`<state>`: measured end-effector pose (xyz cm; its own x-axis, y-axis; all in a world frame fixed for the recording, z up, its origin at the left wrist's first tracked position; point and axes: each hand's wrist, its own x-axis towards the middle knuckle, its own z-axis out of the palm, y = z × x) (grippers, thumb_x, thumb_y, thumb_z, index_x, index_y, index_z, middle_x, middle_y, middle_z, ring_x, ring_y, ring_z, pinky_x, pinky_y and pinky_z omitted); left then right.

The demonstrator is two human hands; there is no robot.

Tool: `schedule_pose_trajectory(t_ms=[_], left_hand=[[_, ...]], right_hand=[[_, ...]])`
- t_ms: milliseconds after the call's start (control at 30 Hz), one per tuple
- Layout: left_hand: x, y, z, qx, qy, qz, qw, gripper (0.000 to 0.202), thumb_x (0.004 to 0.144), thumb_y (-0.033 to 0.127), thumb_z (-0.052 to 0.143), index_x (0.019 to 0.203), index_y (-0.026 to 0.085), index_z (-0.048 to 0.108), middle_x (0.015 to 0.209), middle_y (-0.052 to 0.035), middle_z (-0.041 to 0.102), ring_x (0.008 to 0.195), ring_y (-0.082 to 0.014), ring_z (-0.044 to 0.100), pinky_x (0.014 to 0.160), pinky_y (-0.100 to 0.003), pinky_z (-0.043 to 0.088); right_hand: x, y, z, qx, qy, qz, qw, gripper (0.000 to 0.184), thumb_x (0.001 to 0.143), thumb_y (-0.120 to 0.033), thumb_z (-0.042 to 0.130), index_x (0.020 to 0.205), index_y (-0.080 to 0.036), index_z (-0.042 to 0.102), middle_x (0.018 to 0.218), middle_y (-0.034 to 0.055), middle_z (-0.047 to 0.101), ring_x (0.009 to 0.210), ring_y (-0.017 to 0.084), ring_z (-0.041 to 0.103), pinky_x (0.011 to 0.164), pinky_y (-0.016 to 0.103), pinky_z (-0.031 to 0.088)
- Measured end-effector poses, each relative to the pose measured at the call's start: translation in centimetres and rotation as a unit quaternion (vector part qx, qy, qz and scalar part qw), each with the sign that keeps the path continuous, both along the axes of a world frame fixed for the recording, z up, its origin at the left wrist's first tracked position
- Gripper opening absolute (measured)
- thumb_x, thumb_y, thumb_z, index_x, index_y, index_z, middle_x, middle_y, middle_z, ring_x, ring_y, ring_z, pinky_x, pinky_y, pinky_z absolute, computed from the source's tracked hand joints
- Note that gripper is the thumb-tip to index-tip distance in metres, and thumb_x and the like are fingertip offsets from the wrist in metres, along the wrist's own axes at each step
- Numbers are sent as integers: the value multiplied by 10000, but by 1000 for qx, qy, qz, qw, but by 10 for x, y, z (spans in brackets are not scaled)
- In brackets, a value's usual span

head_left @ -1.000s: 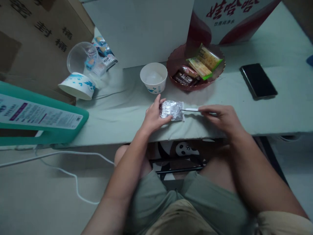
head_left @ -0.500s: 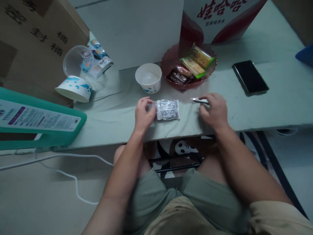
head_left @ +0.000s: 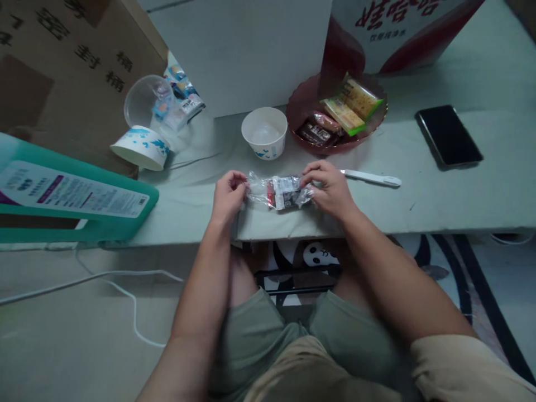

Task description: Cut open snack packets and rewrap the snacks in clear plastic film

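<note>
A small dark-and-white packet (head_left: 287,192) in clear, crinkled plastic wrap lies near the table's front edge, with some red at its left end. My left hand (head_left: 228,196) is closed in a pinch on the loose plastic wrap (head_left: 257,188) at the left. On the other side my right hand (head_left: 329,188) pinches the wrap at the packet's right end; its fingers partly cover that end. Just right of this hand a slim knife with a white handle (head_left: 374,178) rests on the cloth, its tip end partly behind the hand.
Behind the packet stand a paper cup (head_left: 264,134) and a reddish bowl (head_left: 299,144) of wrapped snacks. A phone (head_left: 450,135) lies at right. To the left are a tipped paper cup (head_left: 140,148), a clear plastic cup (head_left: 140,100), a green jug (head_left: 138,209) and a cardboard box (head_left: 79,84).
My right hand has put down the knife and moved left onto the wrapped packet. The left hand has drawn a little leftward, and the plastic wrap is now stretched out loose from the packet.
</note>
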<state>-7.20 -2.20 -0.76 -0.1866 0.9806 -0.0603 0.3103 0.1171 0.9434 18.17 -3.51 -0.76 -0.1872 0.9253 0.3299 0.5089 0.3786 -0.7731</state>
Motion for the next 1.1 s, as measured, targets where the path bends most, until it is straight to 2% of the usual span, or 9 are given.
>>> schedule_pose_trajectory(t_ms=[200, 333, 433, 567, 700, 767, 900, 1000, 1100], left_hand=[[-15, 13, 0, -45, 28, 70, 996, 195, 640, 115, 576, 811, 207, 577, 670, 28, 587, 509, -108, 474, 488, -228, 384], [-18, 5, 7, 96, 118, 108, 982, 233, 680, 98, 555, 877, 208, 613, 900, -39, 669, 849, -179, 645, 746, -291, 520], [-3, -8, 12, 200, 195, 1, 960, 174, 805, 219, 585, 969, 216, 641, 1035, -68, 694, 1029, -223, 651, 948, -374, 526], [21, -15, 8, 170, 272, -223, 921, 317, 815, 311, 704, 1117, 218, 672, 1247, -103, 688, 1194, -282, 618, 1088, -461, 472], [25, -18, 7, 157, 312, -213, 913, 67, 877, 274, 669, 900, 223, 706, 1221, -101, 705, 1173, -293, 626, 1049, -489, 470], [23, -24, 12, 194, 329, -188, 905, 86, 883, 285, 667, 820, 232, 691, 1203, -86, 725, 1191, -304, 631, 1043, -503, 456], [20, -42, 24, 272, 342, -211, 874, 116, 872, 269, 642, 760, 238, 638, 1109, -57, 771, 1150, -282, 677, 1019, -465, 460], [21, -51, 32, 228, 353, -256, 870, 95, 873, 285, 608, 794, 238, 632, 936, -48, 776, 916, -232, 714, 823, -369, 495], [21, -56, 40, 140, 352, -264, 887, 153, 842, 356, 654, 940, 240, 670, 795, -12, 754, 706, -189, 676, 663, -303, 447]], right_hand=[[56, -8, -6, 0, 60, -204, 977, 188, 687, -155, 540, 659, -219, 715, 922, 89, 742, 910, 274, 706, 913, 481, 526], [76, -25, 1, 54, 41, -304, 950, 256, 766, -146, 485, 765, -238, 723, 918, 78, 738, 950, 271, 708, 940, 479, 527], [59, -31, 7, 78, -3, -215, 974, 243, 852, -229, 520, 978, -240, 727, 983, 81, 756, 960, 268, 701, 898, 445, 534], [23, -24, 7, 54, -183, -10, 982, 285, 866, -279, 625, 1129, -241, 727, 1153, 98, 761, 1097, 290, 663, 1016, 472, 446], [12, -19, 3, 64, -228, -19, 971, 196, 946, -258, 563, 911, -252, 756, 1001, 76, 778, 985, 262, 675, 931, 436, 430], [14, -23, 4, 94, -200, -46, 974, 195, 956, -275, 562, 907, -254, 750, 1055, 72, 783, 1021, 261, 683, 901, 417, 434], [16, -40, 12, 139, -181, -43, 973, 150, 920, -248, 572, 896, -269, 719, 1090, 25, 797, 1157, 256, 671, 1083, 453, 351], [17, -50, 18, 114, -214, -20, 970, 176, 895, -291, 575, 981, -281, 728, 871, -2, 789, 1004, 245, 691, 1114, 478, 296], [20, -52, 21, 46, -281, 2, 959, 266, 932, -387, 528, 942, -255, 759, 702, 11, 741, 726, 209, 641, 901, 427, 381]])
